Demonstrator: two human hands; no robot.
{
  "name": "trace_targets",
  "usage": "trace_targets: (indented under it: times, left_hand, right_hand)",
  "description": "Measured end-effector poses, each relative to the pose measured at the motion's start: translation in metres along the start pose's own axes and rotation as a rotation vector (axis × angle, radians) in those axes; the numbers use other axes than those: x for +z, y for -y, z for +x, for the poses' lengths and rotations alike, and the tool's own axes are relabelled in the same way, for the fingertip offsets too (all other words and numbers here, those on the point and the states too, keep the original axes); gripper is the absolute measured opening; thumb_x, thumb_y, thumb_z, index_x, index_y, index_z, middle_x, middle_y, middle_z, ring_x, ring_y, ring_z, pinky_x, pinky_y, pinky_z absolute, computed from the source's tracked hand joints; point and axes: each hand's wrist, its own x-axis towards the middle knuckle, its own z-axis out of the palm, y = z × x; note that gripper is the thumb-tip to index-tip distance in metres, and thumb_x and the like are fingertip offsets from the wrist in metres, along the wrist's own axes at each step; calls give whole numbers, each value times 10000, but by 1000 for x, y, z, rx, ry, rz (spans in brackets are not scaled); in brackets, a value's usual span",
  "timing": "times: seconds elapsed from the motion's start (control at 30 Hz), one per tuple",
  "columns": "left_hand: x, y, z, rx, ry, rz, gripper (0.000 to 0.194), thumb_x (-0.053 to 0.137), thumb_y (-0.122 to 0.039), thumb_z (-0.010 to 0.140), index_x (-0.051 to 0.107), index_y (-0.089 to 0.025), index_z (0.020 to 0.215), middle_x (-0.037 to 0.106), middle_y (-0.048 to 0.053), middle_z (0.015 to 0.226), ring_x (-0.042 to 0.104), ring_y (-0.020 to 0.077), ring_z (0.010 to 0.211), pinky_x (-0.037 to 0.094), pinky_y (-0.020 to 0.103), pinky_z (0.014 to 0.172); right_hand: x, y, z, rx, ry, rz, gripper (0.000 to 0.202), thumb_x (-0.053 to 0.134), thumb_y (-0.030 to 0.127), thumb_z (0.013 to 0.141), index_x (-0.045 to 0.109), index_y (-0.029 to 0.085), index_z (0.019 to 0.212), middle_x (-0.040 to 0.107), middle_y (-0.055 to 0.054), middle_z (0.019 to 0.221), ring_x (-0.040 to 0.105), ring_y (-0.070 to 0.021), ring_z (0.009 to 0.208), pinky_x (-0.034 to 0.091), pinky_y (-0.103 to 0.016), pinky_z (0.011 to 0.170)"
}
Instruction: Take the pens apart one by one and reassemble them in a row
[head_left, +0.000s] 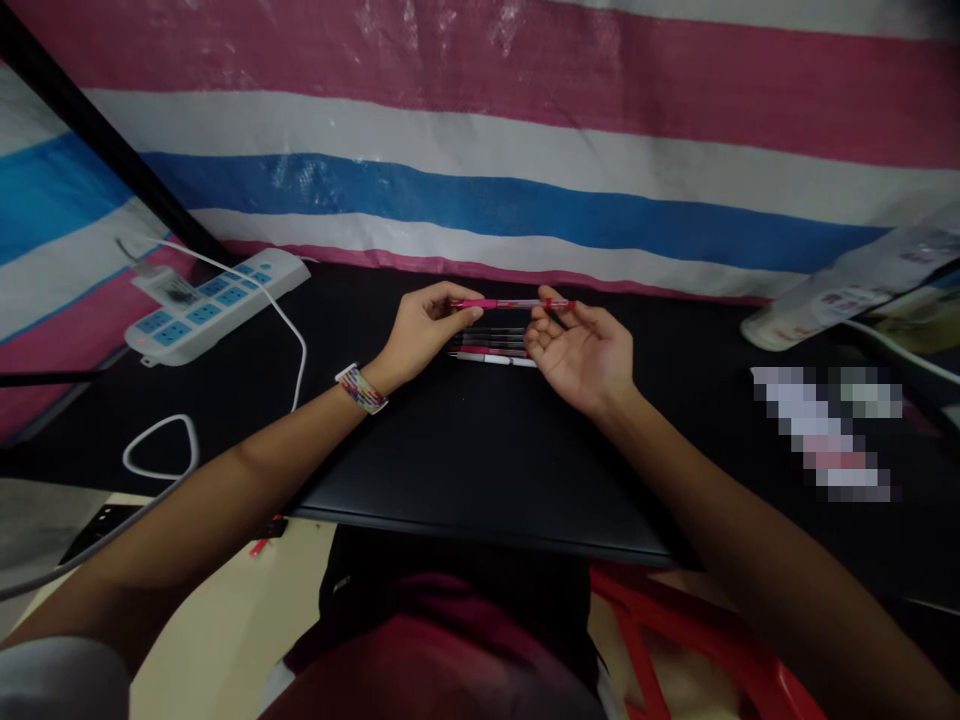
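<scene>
A slim pen (511,304), pink at the left and red at the right with a clearer middle, is held level just above the black table. My left hand (421,328) pinches its pink end between thumb and fingers. At the red end, my right hand (589,358) grips it with thumb and fingertips, palm turned up and the lower fingers curled. Below the raised pen several dark pens (491,338) lie side by side on the table, along with a white pen (487,358) nearest me. The right fingers partly cover their right ends.
At the left stands a white power strip (217,305) with a plugged-in adapter and a white cable (301,350) trailing over the black table (465,460). A pale cylindrical container (817,300) leans at the right. Striped sheeting (480,190) hangs behind; a red stool (637,630) is below.
</scene>
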Motion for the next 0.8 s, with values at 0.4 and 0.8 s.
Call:
trace_targets:
  times: [0.4, 0.8]
  left_hand:
    - [0, 4, 1, 15, -20, 12, 287, 961, -395, 848, 880, -205, 1047, 876, 83, 1054, 804, 204, 942, 658, 374, 921]
    - [-11, 19, 9, 84, 36, 473, 215, 786, -255, 1000, 891, -236, 1187, 884, 91, 1155, 810, 249, 1046, 629, 431, 1000]
  right_hand:
    - [-1, 3, 2, -88, -37, -114, 277, 745, 426, 908, 830, 224, 1077, 802, -67, 931, 732, -198, 834, 673, -370, 837]
    - [-45, -4, 40, -487, -160, -923, 115, 776, 222, 897, 876, 271, 926, 856, -53, 1003, 780, -242, 925, 636, -458, 969]
